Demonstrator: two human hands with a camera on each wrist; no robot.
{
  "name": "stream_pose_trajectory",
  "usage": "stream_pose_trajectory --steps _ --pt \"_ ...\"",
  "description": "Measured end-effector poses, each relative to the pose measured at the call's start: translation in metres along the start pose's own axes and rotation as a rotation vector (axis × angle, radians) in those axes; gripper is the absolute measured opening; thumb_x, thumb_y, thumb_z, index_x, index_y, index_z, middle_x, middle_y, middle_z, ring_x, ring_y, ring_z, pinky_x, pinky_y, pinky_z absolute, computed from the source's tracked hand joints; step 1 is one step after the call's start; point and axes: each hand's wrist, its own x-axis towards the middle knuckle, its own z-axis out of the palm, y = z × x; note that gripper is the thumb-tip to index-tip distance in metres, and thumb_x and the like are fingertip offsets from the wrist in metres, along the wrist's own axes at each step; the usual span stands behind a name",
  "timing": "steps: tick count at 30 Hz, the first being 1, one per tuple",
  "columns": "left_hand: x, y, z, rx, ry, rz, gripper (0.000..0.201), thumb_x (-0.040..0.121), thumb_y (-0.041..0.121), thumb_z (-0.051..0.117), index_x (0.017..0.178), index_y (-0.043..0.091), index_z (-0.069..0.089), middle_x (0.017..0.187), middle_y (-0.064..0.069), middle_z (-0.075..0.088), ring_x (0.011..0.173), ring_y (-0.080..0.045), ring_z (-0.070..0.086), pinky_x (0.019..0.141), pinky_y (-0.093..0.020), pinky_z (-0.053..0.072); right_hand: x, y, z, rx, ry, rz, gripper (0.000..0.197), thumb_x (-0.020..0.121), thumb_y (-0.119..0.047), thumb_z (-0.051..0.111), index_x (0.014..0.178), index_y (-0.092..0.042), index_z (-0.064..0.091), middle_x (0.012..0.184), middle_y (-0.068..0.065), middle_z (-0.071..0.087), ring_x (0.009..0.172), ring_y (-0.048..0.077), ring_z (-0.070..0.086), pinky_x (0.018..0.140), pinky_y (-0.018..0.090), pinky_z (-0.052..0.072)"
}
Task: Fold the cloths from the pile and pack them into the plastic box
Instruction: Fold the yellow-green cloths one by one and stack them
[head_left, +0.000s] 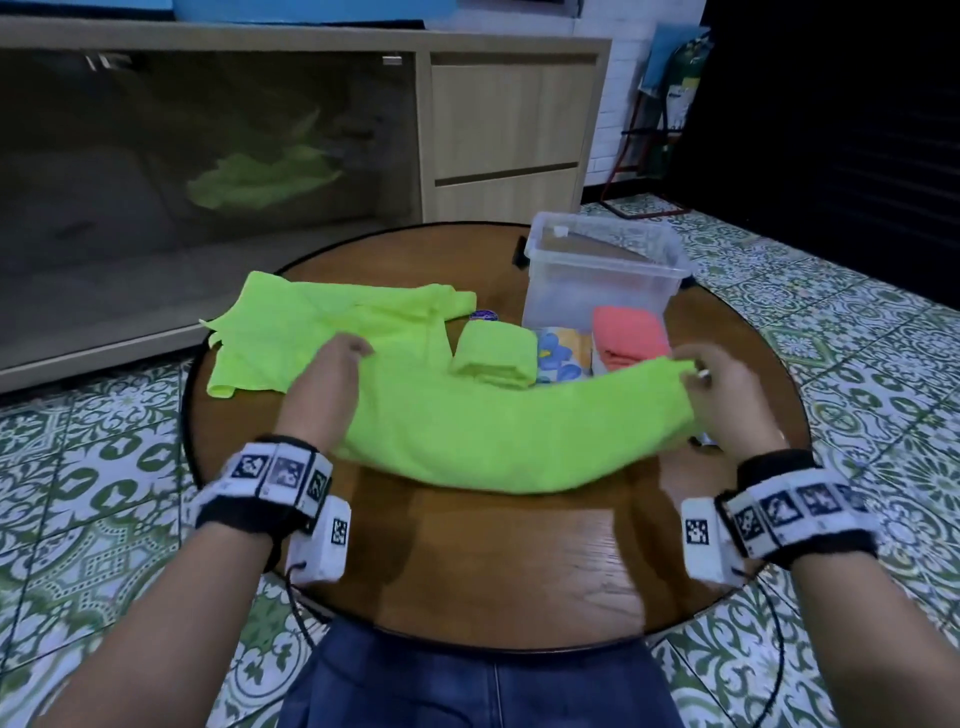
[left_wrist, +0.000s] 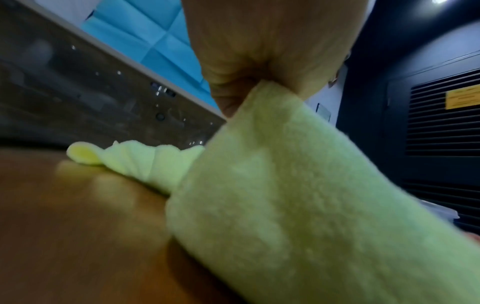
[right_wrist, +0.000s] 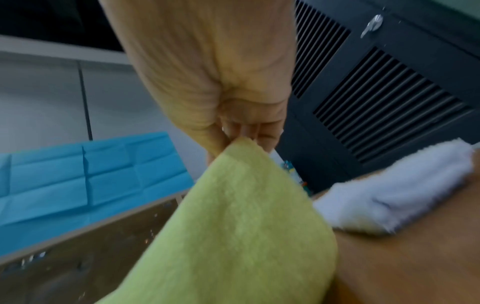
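**Green cloth stretched for its fold**

Both wrists hover over the near edge of the round worktop (head_left: 467, 561). Between them hangs a lime-green cloth (head_left: 498, 431), its lower fold sagging onto the wood. My left hand (head_left: 332, 364) pinches 1 corner, my right hand (head_left: 711, 374) pinches the other. Another green cloth (head_left: 322, 332) lies spread toward the far left edge; a folded green cloth (head_left: 493, 353) and a folded coral cloth (head_left: 631, 338) sit just before the plastic box (head_left: 602, 270) at the far right edge. Folding looks underway; next, probably, lay it flat and bring the ends together squarely.
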Motion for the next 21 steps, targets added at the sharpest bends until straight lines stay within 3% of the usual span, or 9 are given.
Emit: stream_pose_trajectory --steps 2,5,7,9,10,13,14,17,21 --pt "-0.001 -0.012 0.018 -0.027 -0.124 -0.037 0.027 0.1 0.012 0.034 0.123 0.012 0.048 0.09 -0.012 0.055 0.059 -0.023 0.048 0.055 -0.031 0.035 -0.001 0.012 0.017 -0.08 -0.105 0.019 0.023 0.092 0.005 0.044 0.101 -0.009 0.061 0.098 0.021 0.061 0.088 0.032 0.056 0.07 0.037 0.04" --pt "0.001 -0.023 0.026 -0.086 -0.268 -0.208 0.038 0.097 0.006 0.04 0.134 0.011 0.04 0.112 -0.024 0.052 0.052 -0.015 0.041 0.045 -0.026 0.028 0.004 0.031 0.03 -0.131 -0.218 0.125 0.035 0.092 0.006 0.036 0.086 -0.012 0.065 0.111 0.019 0.062 0.1 0.035 0.057 0.074 0.034 0.039" --pt "0.003 -0.032 0.027 -0.051 -0.358 -0.263 0.041 0.095 0.003 0.041 0.135 0.013 0.035 0.091 -0.017 0.052 0.053 -0.015 0.041 0.045 -0.025 0.028 0.007 0.041 0.034 -0.157 -0.298 0.178 0.037 0.095 0.005 0.034 0.09 -0.007 0.069 0.117 0.021 0.06 0.1 0.035 0.055 0.07 0.029 0.034" --pt "0.003 -0.04 0.027 -0.035 -0.393 -0.299 0.043 0.094 0.007 0.047 0.134 0.011 0.032 0.073 -0.003 0.043 0.056 -0.017 0.042 0.049 -0.026 0.031 0.008 0.049 0.036 -0.118 -0.392 0.245 0.028 0.094 0.002 0.041 0.094 -0.01 0.066 0.119 0.023 0.057 0.093 0.03 0.053 0.066 0.029 0.035" --pt "0.004 -0.042 0.026 -0.053 -0.396 -0.323 0.045 0.093 0.01 0.052 0.134 0.01 0.031 0.078 -0.003 0.045 0.061 -0.018 0.045 0.052 -0.026 0.033 0.008 0.051 0.036 -0.069 -0.445 0.279 0.021 0.092 0.002 0.047 0.098 -0.011 0.062 0.121 0.022 0.055 0.094 0.028 0.05 0.067 0.029 0.037" --pt "0.005 -0.043 0.023 -0.179 -0.389 -0.403 0.052 0.09 0.016 0.06 0.134 0.01 0.032 0.127 -0.019 0.048 0.095 -0.025 0.052 0.07 -0.028 0.041 0.012 0.058 0.035 -0.033 -0.573 0.355 0.024 0.087 0.001 0.057 0.106 -0.014 0.055 0.125 0.016 0.047 0.102 0.026 0.046 0.069 0.029 0.039" --pt "0.004 -0.039 0.021 -0.256 -0.372 -0.407 0.054 0.089 0.014 0.061 0.135 0.011 0.032 0.131 -0.019 0.045 0.098 -0.026 0.051 0.077 -0.03 0.042 0.014 0.061 0.034 -0.023 -0.562 0.358 0.025 0.087 0.002 0.057 0.107 -0.014 0.054 0.122 0.015 0.047 0.101 0.026 0.047 0.066 0.028 0.04" --pt "0.005 -0.034 0.012 -0.347 -0.353 -0.456 0.049 0.089 0.013 0.061 0.133 0.005 0.042 0.119 -0.01 0.052 0.102 -0.029 0.055 0.079 -0.03 0.043 0.016 0.069 0.035 0.092 -0.507 0.434 0.04 0.085 0.006 0.059 0.122 -0.006 0.047 0.117 0.018 0.053 0.1 0.031 0.054 0.073 0.034 0.047" --pt "0.003 -0.043 0.006 -0.221 -0.607 -0.499 0.039 0.094 0.03 0.054 0.119 0.0 0.055 0.12 -0.019 0.061 0.109 -0.038 0.059 0.084 -0.041 0.048 0.02 0.07 0.035 0.274 -0.522 0.661 0.029 0.09 -0.008 0.059 0.116 0.004 0.053 0.108 0.021 0.063 0.097 0.035 0.061 0.087 0.049 0.05"
